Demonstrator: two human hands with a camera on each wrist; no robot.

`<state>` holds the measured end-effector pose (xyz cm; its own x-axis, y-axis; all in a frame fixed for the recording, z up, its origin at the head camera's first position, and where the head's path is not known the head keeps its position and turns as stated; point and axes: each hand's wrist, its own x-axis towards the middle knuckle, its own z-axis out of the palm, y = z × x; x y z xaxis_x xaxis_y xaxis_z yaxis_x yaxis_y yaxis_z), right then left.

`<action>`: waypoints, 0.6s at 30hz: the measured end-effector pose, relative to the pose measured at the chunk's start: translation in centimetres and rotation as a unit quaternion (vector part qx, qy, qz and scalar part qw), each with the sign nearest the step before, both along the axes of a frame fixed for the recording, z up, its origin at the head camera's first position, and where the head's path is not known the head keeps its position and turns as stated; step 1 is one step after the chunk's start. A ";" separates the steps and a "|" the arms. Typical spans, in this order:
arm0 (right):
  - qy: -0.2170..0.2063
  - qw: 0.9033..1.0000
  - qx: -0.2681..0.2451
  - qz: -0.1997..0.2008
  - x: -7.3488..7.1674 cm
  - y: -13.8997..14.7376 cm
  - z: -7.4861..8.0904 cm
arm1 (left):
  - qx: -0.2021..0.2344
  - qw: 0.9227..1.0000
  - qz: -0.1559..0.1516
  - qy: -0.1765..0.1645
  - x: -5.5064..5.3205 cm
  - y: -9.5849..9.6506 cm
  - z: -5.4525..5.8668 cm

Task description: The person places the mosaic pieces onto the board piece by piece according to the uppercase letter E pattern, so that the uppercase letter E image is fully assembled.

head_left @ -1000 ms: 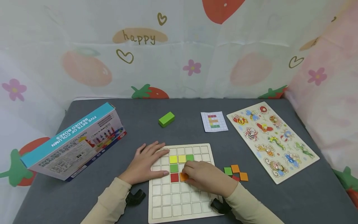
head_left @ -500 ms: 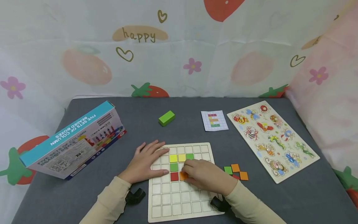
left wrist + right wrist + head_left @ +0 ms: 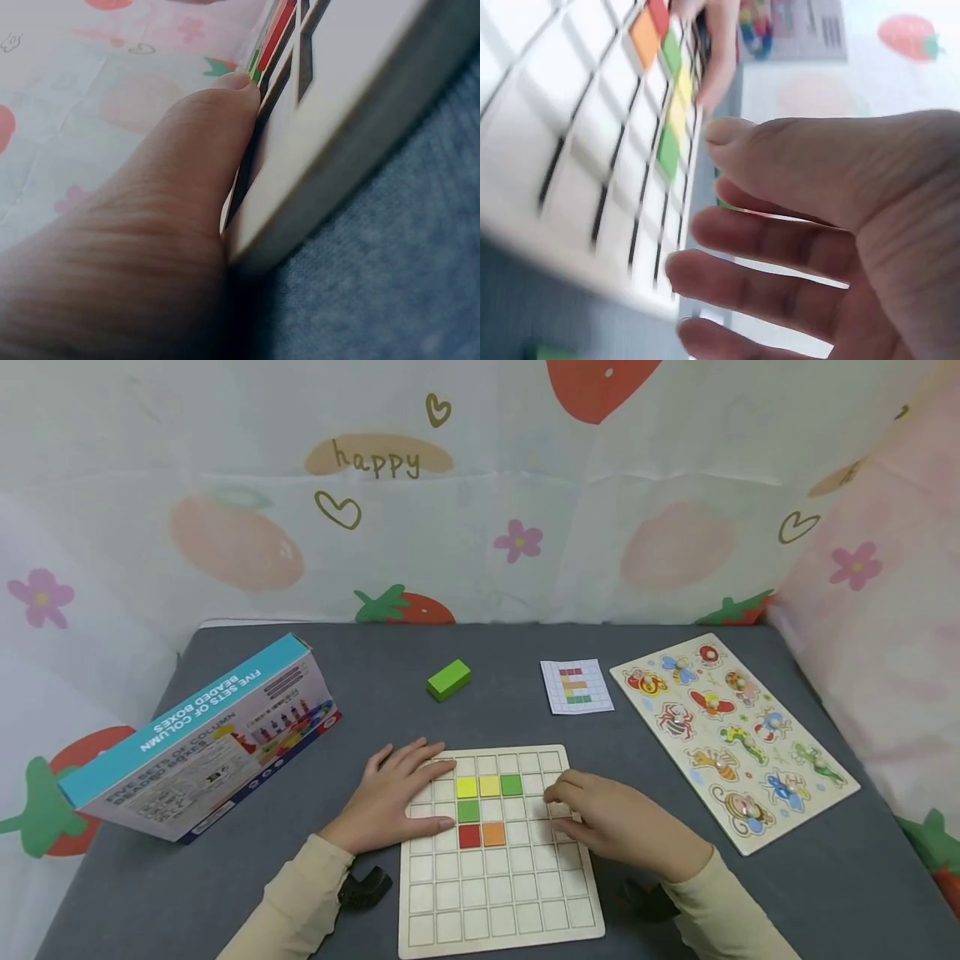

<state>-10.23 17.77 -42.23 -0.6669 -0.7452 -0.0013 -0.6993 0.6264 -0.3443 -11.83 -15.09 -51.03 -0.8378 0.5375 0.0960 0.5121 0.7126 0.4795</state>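
Head view shows a wooden grid board [image 3: 498,893] lying flat at the lower centre of the frame on a dark grey surface [image 3: 375,685]. The left hand [image 3: 390,797] rests flat on the board's upper left corner, fingers [image 3: 427,766] straight and slightly spread, holding nothing. The right hand [image 3: 618,827] lies over the board's right edge, its fingers loosely curled with the tips on the empty squares, pinching nothing. On the board sit 6 coloured tiles: 2 yellow tiles [image 3: 477,787] and a green tile [image 3: 512,784] in one row, another green tile [image 3: 468,811] below the left yellow one, then a red tile [image 3: 469,836] touching an orange tile [image 3: 493,834] beneath. Right wrist view shows that hand's fingers [image 3: 765,240] apart and relaxed above the board. Left wrist view shows the thumb [image 3: 202,142] pressed against the board's edge. Further up the frame lie a green block [image 3: 448,680] and a small pattern card [image 3: 576,686]; an animal puzzle [image 3: 731,735] lies at right and a blue box [image 3: 198,743] at left.
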 end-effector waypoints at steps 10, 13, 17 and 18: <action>-0.035 0.990 0.055 -0.123 0.1 6.1 -0.1 | 0.004 1.000 -0.003 0.001 0.1 0.0 0.2; -0.059 0.984 0.076 -0.152 0.1 7.2 -0.2 | 0.004 1.000 -0.003 0.002 0.1 0.0 0.3; -0.083 0.982 0.072 -0.154 0.1 7.9 -0.6 | 0.001 1.000 0.001 0.000 0.1 0.0 0.4; -0.080 0.983 0.069 -0.151 0.1 8.0 -0.8 | 0.000 1.000 0.002 -0.001 0.1 0.0 0.4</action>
<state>-10.14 25.76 -43.00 -0.8403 -0.4990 -0.2119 -0.4181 0.8454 -0.3325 -11.76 -15.09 -50.61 -0.8399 0.5345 0.0945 0.5087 0.7144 0.4805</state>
